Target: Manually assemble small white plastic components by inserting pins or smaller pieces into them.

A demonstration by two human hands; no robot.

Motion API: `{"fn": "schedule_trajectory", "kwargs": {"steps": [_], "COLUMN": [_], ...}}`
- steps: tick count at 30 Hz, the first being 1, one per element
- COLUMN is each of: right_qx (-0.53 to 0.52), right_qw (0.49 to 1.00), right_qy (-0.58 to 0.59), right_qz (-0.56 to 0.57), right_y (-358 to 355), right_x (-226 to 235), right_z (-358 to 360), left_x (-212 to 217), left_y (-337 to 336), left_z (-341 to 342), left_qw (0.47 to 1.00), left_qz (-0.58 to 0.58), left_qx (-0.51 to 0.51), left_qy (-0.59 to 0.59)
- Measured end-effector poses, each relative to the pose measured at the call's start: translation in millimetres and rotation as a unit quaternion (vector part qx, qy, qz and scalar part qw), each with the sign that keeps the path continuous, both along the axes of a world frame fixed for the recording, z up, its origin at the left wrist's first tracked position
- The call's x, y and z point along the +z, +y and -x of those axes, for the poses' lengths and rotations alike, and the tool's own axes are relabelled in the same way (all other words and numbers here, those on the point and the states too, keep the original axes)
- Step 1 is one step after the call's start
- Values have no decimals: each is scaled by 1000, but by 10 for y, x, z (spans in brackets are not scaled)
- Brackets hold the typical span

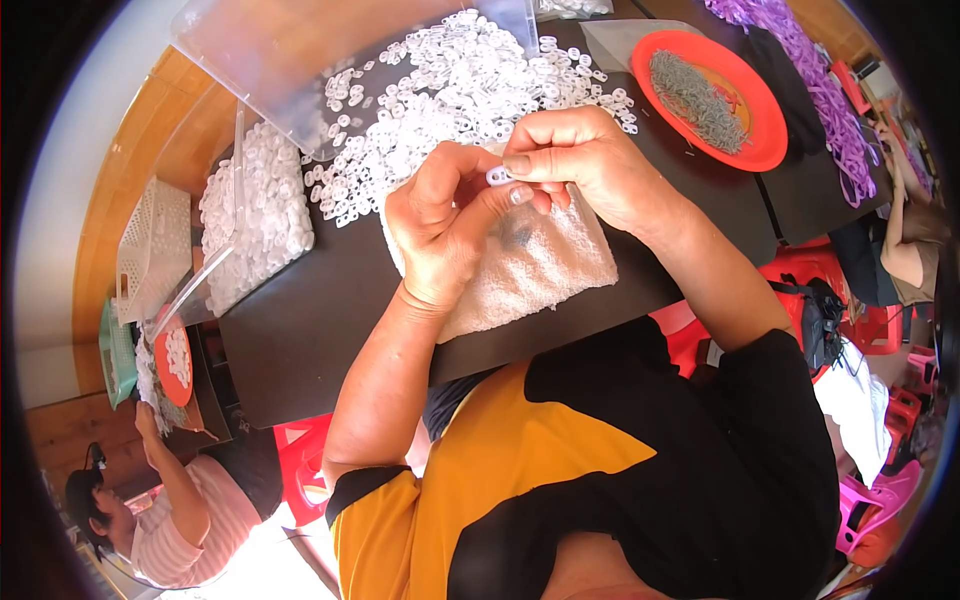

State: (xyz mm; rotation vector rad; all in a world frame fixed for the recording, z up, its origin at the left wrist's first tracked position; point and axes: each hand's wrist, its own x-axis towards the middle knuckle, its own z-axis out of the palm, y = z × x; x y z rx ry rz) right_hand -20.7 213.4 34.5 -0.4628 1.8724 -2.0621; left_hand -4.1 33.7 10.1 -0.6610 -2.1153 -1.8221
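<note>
left hand (pixel 440 225) raised, fingers curled, thumb and forefinger pinching small white plastic ring (pixel 498 176) | right hand (pixel 580 160) knuckles up, fingertips gripping same ring from its other side | white towel (pixel 530 265) directly beneath both hands on desk (pixel 310 330) | loose ring pile (pixel 460 90) just beyond hands

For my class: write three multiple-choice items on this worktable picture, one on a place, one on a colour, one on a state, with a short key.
1. Where does the white towel lie?
A. on the dark table, under the hands
B. in the red dish
C. on the floor

2. What colour is the dish holding the grey metal pieces?
A. blue
B. red
C. white

3. How is the small white ring held?
A. lying loose on the towel
B. pinched between both hands
C. dropped in the dish

Key: 1 A, the towel rests on the table; 2 B, its rim is red; 3 B, left hand and right hand fingers meet on it.
</note>
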Motion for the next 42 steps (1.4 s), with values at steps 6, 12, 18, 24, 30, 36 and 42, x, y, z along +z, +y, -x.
{"fn": "schedule_trajectory", "kwargs": {"steps": [6,12,18,24,30,36,42], "right_qx": [-12,1,20,20,12,10,21], "right_qw": [1000,1000,999,998,997,997,997], "right_qy": [-9,23,34,46,60,53,43], "right_qz": [10,-1,-24,-48,-54,-55,-54], "right_y": [23,91,94,137,176,187,160], "right_x": [-3,-15,-10,43,53,52,11], "right_z": [29,83,77,88,93,96,103], "left_x": [-36,-46,22,-29,-30,56,12], "left_y": [-7,-8,6,-7,-25,24,8], "left_z": [56,43,-16,30,45,57,50], "left_qw": [1000,1000,999,999,997,995,996], "left_qz": [-2,-3,36,11,-37,68,45], "left_qx": [-23,-24,-6,-34,-44,3,-5], "left_qy": [11,-10,12,-22,-55,69,71]}}
